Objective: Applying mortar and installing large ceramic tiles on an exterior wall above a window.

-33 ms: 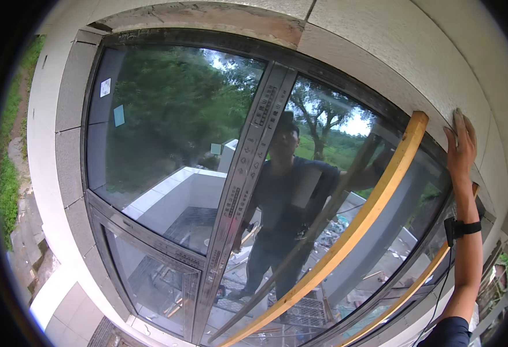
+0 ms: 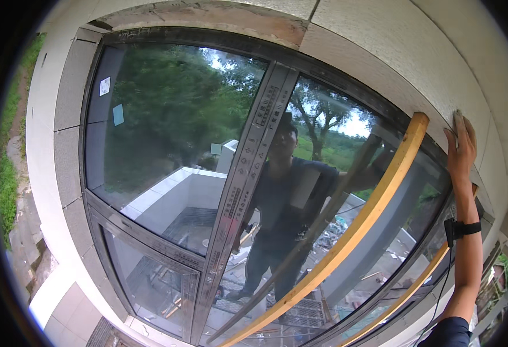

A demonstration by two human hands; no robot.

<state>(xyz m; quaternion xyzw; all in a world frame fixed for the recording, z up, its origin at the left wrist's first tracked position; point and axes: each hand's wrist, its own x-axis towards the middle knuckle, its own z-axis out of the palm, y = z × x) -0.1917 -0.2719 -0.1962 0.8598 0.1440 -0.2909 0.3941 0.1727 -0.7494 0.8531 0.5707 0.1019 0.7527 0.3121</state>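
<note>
My right hand (image 2: 461, 141) is raised at the right, its fingers stretched out against the light tiled wall (image 2: 393, 58) above the window, just right of the top of a long wooden batten (image 2: 375, 208). A black strap device (image 2: 462, 230) with a cable is on that forearm. The batten leans across the large grey-framed window (image 2: 150, 133), whose glass reflects trees, a white parapet and a dark-clothed person. A second batten (image 2: 410, 298) stands farther right, partly behind my arm. My left hand is out of view.
The window has a smaller lower-left pane (image 2: 147, 277) and tiled surrounds. Grass (image 2: 8, 202) and a broken paved edge (image 2: 31, 254) lie at the far left, with light floor tiles (image 2: 72, 309) at the lower left. A railing and plants (image 2: 505, 269) show at the far right.
</note>
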